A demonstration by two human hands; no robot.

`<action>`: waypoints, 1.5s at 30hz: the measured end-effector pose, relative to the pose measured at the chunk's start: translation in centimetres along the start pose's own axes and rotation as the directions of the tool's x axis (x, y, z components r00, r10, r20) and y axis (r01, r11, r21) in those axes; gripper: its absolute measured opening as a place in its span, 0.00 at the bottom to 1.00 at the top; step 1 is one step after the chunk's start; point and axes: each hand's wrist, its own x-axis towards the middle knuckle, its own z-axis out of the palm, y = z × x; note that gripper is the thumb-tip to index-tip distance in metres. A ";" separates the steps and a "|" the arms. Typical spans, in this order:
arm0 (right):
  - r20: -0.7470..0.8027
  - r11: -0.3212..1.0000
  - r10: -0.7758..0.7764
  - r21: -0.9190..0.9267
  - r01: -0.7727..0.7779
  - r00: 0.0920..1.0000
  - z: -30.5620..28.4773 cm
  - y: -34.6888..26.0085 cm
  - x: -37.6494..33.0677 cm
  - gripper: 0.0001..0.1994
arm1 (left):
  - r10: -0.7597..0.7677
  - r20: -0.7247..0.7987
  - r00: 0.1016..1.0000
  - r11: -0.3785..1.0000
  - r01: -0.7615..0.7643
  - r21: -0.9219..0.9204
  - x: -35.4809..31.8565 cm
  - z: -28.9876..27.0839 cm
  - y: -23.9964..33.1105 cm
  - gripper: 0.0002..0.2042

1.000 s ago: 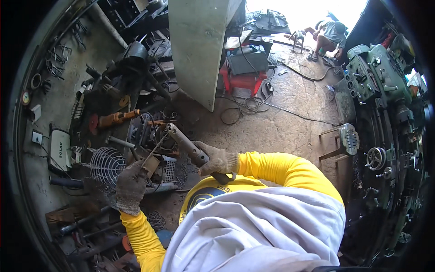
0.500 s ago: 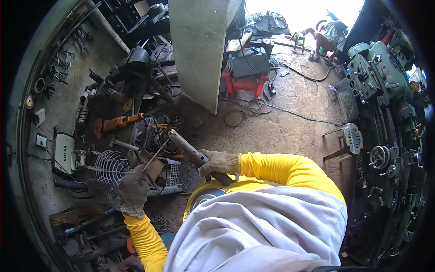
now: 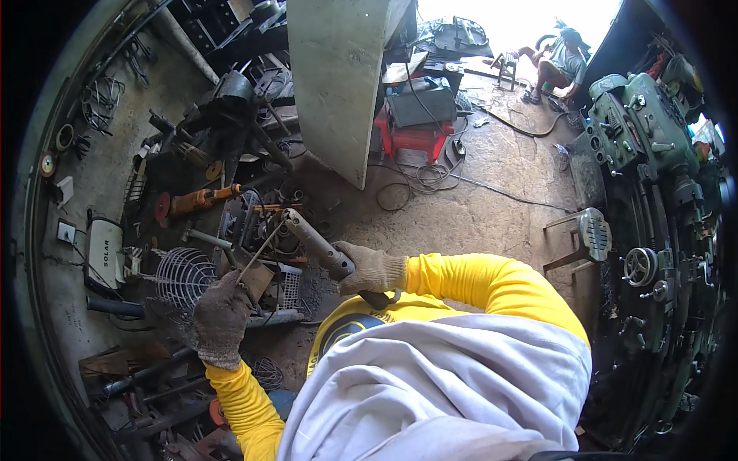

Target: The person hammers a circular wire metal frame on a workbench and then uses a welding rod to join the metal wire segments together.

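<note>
My right hand (image 3: 373,270), in a dirty work glove, grips the handle of a welding electrode holder (image 3: 311,240) that points up and to the left. A thin welding rod (image 3: 261,247) runs from its head down toward my left hand (image 3: 221,316), also gloved. The left hand's fingers pinch the rod's lower end next to a small rusty metal piece (image 3: 257,280). Both sleeves are yellow, and a grey cloth covers my shoulders at the bottom.
Scrap metal, a round wire fan guard (image 3: 183,275), an orange power tool (image 3: 201,200) and pipes crowd the left. A concrete pillar (image 3: 338,77) stands ahead, with a red welding machine (image 3: 411,134) behind it. A green lathe (image 3: 653,192) fills the right. A person sits far back.
The view has shifted slightly, and both hands sit a little lower. The holder and rod keep the same pose between the hands.
</note>
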 end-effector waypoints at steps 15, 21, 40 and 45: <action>0.129 0.837 -0.098 0.547 0.012 0.987 0.1 0.9 -0.8 0.40 | -0.042 0.019 0.999 0.999 0.043 -0.005 -0.4 -1.8 1.0 0.13; 0.119 0.821 -0.119 0.570 0.030 0.986 0.1 1.7 -0.2 0.42 | -0.019 0.034 0.999 0.999 0.020 -0.026 -0.4 -1.7 0.9 0.13; 0.088 0.929 -0.102 0.364 0.064 0.991 -0.1 0.5 0.8 0.38 | -0.080 0.096 0.992 0.997 0.080 0.003 0.1 -2.6 1.8 0.14; 0.043 0.977 -0.060 0.207 0.050 0.997 -0.4 1.2 0.7 0.42 | -0.046 0.072 0.996 0.999 0.046 -0.003 0.5 -2.7 2.7 0.15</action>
